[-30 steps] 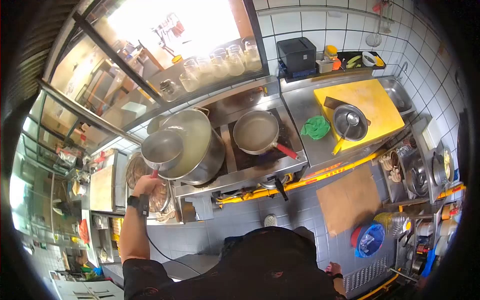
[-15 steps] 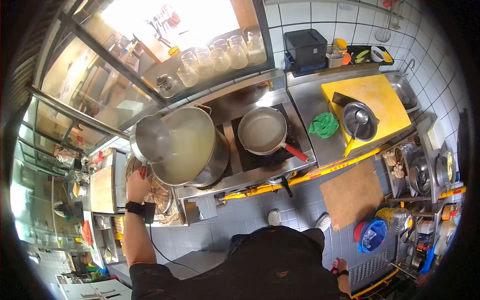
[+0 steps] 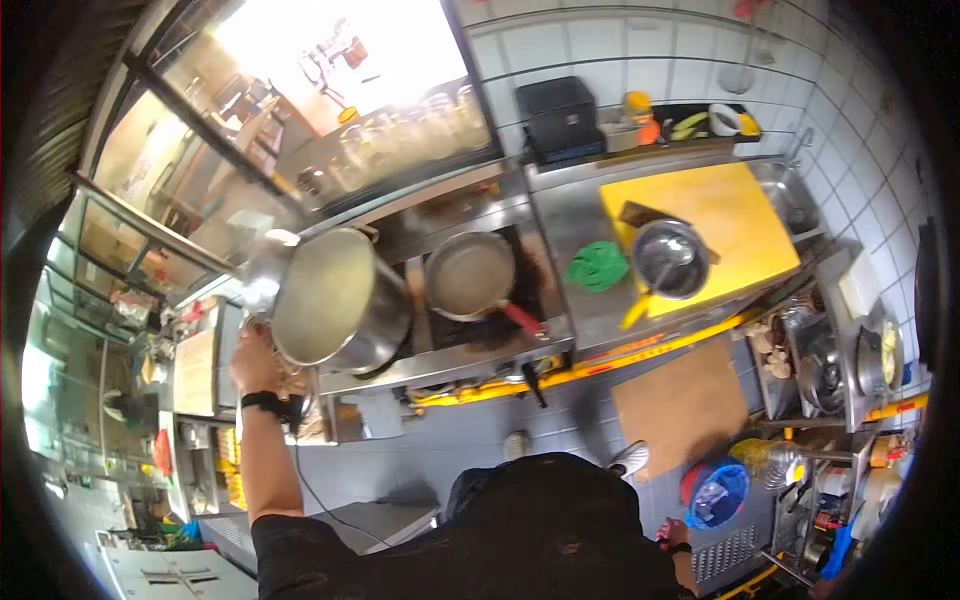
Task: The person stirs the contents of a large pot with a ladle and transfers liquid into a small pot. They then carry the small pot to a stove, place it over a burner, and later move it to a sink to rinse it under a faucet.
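My left hand grips the handle of a small steel saucepan, held tilted at the left rim of a large steel stockpot full of pale liquid on the stove. The handle is hidden under my fingers, and a black watch sits on that wrist. My right hand hangs low beside my body, far from the stove; it is too small to show its fingers. A frying pan with a red handle rests on the burner to the right of the stockpot.
Right of the stove lie a green cloth, a steel bowl with a ladle and a yellow cutting board. A black box stands by the tiled wall. A cardboard sheet and blue bucket are on the floor.
My left hand has carried the small saucepan left and up from over the stockpot to its left rim, tilting it. The camera view has shifted, so the counter appears further left.
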Tool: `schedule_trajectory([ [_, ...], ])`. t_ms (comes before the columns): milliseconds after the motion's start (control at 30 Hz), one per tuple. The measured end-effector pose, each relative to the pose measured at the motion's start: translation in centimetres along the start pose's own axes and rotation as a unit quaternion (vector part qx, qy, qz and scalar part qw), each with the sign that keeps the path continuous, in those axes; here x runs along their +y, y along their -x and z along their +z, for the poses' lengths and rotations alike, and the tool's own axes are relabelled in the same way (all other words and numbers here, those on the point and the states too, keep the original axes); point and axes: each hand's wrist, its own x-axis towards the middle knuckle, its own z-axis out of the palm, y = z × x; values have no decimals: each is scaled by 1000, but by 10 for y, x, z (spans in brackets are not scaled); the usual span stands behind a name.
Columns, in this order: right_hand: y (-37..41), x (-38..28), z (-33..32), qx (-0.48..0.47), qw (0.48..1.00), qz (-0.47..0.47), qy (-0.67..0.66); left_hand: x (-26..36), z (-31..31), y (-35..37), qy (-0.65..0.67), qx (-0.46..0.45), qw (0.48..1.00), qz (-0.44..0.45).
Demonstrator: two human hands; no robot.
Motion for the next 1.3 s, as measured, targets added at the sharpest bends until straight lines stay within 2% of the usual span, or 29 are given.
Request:
schedule_trajectory([
  [33, -3, -9, -16, 13, 1000, -9, -6, 13, -31, 14, 18, 10, 1000, -4],
  [67, 2, -20, -26, -17, 992, 21, -122, -2, 13, 2, 12, 33, 998, 57],
  [100, 7, -27, -41, -46, 969, 45, -239, 14, -19, 18, 49, 32, 997, 45],
  [133, 9, -36, -55, -38, 981, 11, -192, 35, -53, 28, 161, -18, 986, -34],
  [167, 13, -48, -69, -27, 989, -21, -145, 64, -114, 55, 291, -18, 956, -13],
  [200, 18, -68, -73, 90, 992, -77, 41, 69, -88, 59, 333, 27, 942, 31],
  [233, 28, -89, -78, 205, 945, -114, 227, 78, -64, 54, 374, 72, 922, 72],
  [300, 3, -99, -129, 179, 885, -289, 319, 147, -161, 112, 548, -132, 824, -63],
  [367, 58, -195, -120, 119, 844, -330, 406, 212, -215, 164, 704, -200, 680, -34],
  [400, 95, -255, -93, 148, 890, -248, 352, 247, -231, 186, 717, -195, 668, -48],
  [433, 121, -310, -67, 175, 925, -164, 294, 277, -258, 208, 723, -229, 651, 11],
  [467, 131, -349, -57, 154, 916, -211, 306, 310, -261, 227, 752, -253, 608, 27],
  [500, 133, -379, -48, 130, 904, -257, 318, 340, -302, 247, 765, -319, 557, 49],
  [567, 126, -429, -24, 90, 908, -283, 296, 402, -354, 282, 787, -410, 453, 87],
  [600, 132, -461, -1, 37, 916, -302, 263, 436, -346, 294, 772, -423, 452, 141],
  [667, 138, -508, 46, -57, 928, -315, 188, 498, -372, 320, 713, -425, 516, 212],
  [733, 142, -546, 83, -141, 941, -294, 89, 558, -378, 344, 684, -395, 531, 308],
  [767, 147, -565, 100, -183, 943, -277, 26, 588, -377, 356, 684, -397, 522, 319],
  [833, 138, -595, 118, -186, 949, -249, -46, 635, -383, 376, 734, -160, 508, 421],
  [867, 134, -607, 120, -202, 949, -213, -115, 649, -393, 381, 736, -168, 492, 435],
  [933, 111, -620, 112, -141, 951, -260, -94, 663, -426, 384, 669, -330, 512, 426],
  [967, 102, -623, 105, -102, 947, -297, -67, 675, -429, 387, 669, -340, 503, 429],
  [1067, 91, -644, 87, -62, 949, -299, -77, 706, -444, 380, 683, -336, 427, 488],
  [1100, 86, -652, 80, -51, 949, -302, -76, 720, -444, 377, 684, -338, 428, 485],
  [1167, 73, -671, 67, -35, 946, -305, -105, 746, -438, 373, 690, -273, 337, 580],
  [1200, 67, -684, 60, -18, 940, -311, -137, 749, -447, 364, 673, -299, 323, 595],
  [1233, 60, -701, 49, -18, 942, -297, -156, 751, -453, 353, 672, -303, 330, 590],
  [1267, 51, -720, 34, -19, 943, -282, -176, 753, -458, 342, 642, -263, 353, 627],
  [1300, 40, -737, 14, 37, 951, -294, -82, 757, -460, 334, 609, -222, 376, 662],
])
